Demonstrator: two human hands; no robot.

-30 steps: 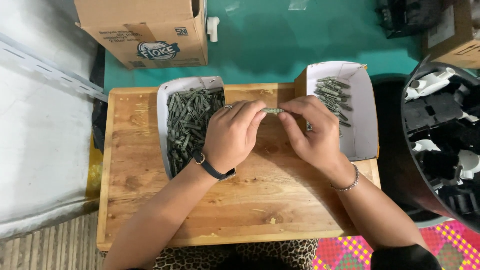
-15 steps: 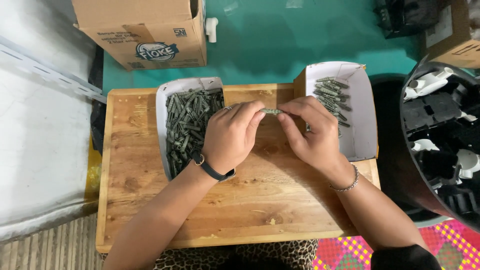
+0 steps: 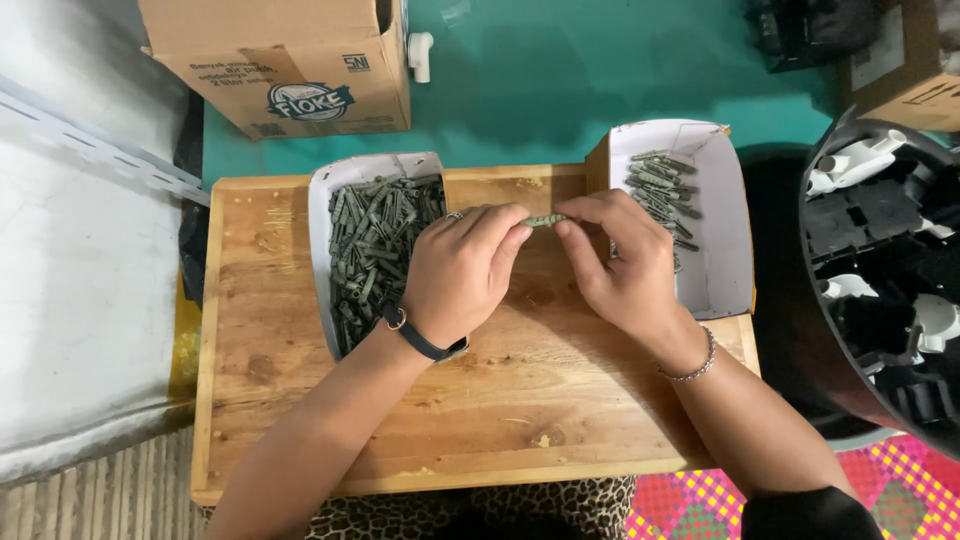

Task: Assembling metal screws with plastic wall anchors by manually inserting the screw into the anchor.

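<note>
While both hands met over a wooden board [image 3: 300,400], the head view showed one small grey-green plug [image 3: 545,220] pinched between them — the left hand [image 3: 465,275] curled shut on one end, the right hand [image 3: 625,265] closed on the other with its fingertips. A left tray [image 3: 322,260] held a dense heap of the same plugs; a right tray [image 3: 715,250] held far fewer. Seemingly the piece was being fitted or checked — any further handling would call for a steady pinch at both ends.

Left hand [image 3: 465,275] and right hand [image 3: 625,265] pinch one grey plug [image 3: 545,220] between two white trays [image 3: 322,230].
</note>
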